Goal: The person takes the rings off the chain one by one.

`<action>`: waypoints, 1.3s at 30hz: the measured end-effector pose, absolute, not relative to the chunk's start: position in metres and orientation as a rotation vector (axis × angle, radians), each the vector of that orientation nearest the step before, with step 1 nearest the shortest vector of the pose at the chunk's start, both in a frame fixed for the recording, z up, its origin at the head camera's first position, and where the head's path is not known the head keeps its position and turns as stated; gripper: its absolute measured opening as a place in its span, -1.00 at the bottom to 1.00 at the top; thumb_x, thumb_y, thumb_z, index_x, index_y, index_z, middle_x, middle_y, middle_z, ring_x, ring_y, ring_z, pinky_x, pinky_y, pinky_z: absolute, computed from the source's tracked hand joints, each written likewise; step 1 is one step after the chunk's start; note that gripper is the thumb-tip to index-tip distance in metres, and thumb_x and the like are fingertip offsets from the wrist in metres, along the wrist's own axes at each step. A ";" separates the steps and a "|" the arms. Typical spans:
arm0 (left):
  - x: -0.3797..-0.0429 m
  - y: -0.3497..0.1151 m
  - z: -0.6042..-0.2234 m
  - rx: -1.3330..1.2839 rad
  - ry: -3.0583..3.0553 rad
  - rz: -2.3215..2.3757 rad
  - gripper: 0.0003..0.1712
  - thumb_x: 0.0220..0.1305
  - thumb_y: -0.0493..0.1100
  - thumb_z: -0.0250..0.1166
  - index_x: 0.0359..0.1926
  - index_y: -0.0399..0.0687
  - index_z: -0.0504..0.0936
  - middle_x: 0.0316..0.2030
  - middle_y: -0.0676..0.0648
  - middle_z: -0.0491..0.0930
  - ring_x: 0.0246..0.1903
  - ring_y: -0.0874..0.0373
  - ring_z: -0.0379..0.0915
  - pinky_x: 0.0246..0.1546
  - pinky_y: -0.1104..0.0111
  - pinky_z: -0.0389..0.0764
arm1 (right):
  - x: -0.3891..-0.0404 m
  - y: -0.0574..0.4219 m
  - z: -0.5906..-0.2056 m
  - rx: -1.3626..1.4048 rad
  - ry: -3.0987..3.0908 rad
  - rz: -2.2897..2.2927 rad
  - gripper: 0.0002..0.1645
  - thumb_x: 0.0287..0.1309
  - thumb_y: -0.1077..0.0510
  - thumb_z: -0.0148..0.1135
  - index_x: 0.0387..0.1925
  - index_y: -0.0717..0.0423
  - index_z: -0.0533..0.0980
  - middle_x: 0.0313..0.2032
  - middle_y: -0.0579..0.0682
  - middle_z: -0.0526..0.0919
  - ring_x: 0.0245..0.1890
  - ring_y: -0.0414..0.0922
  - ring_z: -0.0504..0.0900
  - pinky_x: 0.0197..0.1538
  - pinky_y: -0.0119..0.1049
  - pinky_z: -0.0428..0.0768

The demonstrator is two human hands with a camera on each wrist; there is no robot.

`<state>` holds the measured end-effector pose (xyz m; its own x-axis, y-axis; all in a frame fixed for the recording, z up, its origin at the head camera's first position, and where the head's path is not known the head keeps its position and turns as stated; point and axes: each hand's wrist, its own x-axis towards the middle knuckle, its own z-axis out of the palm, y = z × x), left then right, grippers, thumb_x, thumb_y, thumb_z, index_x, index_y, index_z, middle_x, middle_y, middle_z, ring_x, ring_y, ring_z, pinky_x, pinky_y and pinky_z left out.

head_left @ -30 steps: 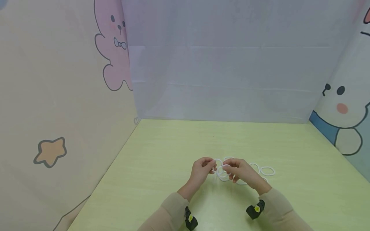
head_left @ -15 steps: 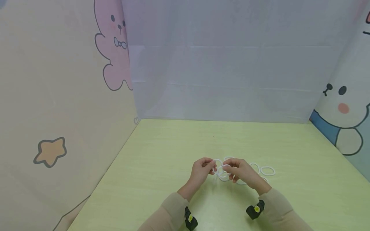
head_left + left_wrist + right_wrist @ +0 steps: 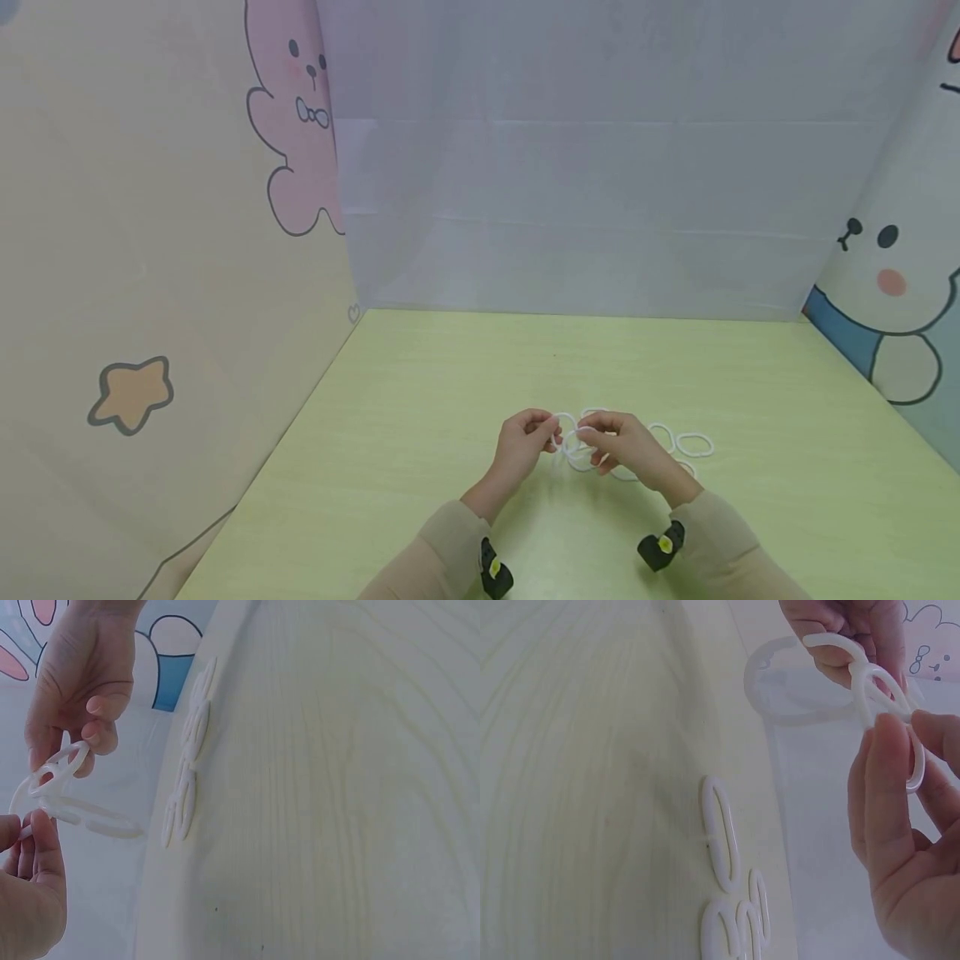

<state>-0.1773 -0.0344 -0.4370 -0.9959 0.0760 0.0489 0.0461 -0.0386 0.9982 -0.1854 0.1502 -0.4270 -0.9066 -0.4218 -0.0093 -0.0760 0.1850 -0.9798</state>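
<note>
Above the table, both hands work on white plastic chain links. My left hand (image 3: pixel 521 446) pinches one link (image 3: pixel 832 639) between thumb and fingers. Facing it, my right hand (image 3: pixel 633 450) pinches a second link (image 3: pixel 860 690) with thumb and fingertips. The two held links meet and cross between the hands. A third white link (image 3: pixel 116 829) hangs from the same cluster in the left wrist view. Fingers partly cover the spot where the links join in the head view.
More white links (image 3: pixel 733 847) lie on the pale yellow table (image 3: pixel 420 375), beside and behind the right hand. A grey-white sheet (image 3: pixel 585 208) hangs at the back. Cartoon-printed walls (image 3: pixel 187 275) stand at both sides.
Both hands stay in almost the same place and keep their pinch. The right hand's fingers and the link in them have shifted only slightly.
</note>
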 end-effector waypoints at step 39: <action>-0.177 -0.036 -0.438 0.098 2.195 2.219 -0.80 0.26 -0.27 0.19 -0.25 -0.41 0.53 -0.41 -0.20 0.58 -0.52 0.23 0.49 -0.42 0.42 0.57 | -0.182 0.144 -0.429 -0.491 2.219 -1.828 -0.65 0.21 0.18 0.17 -0.20 0.48 0.46 -0.35 0.15 0.52 -0.49 -0.07 0.55 -0.40 -0.18 0.61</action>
<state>-0.1767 -0.0357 -0.4375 -0.9978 0.0575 0.0317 0.0310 -0.0117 0.9994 -0.1820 0.1438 -0.4293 -0.9190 -0.3923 0.0387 -0.1130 0.1682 -0.9793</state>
